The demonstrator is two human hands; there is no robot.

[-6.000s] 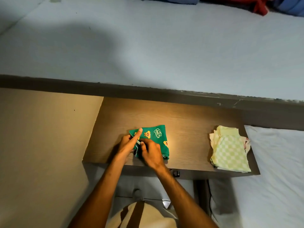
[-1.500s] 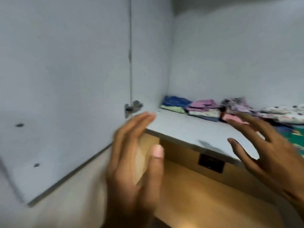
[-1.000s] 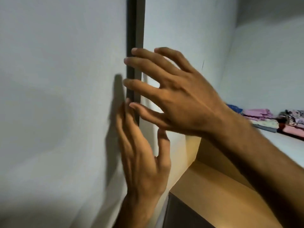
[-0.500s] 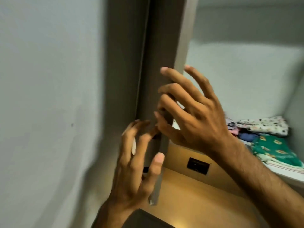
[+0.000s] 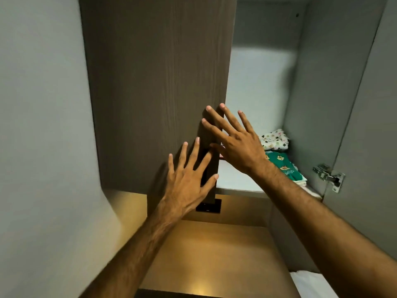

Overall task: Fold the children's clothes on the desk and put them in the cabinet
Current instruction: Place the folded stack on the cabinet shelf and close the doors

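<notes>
Both hands were spread and empty: the left hand (image 5: 189,181) and right hand (image 5: 238,145) lay flat against the dark wood-grain cabinet door (image 5: 156,87). The folded green printed garment (image 5: 281,164) (soft, light, likely best gripped flat from beneath) lay on the cabinet's white shelf (image 5: 236,179).
</notes>
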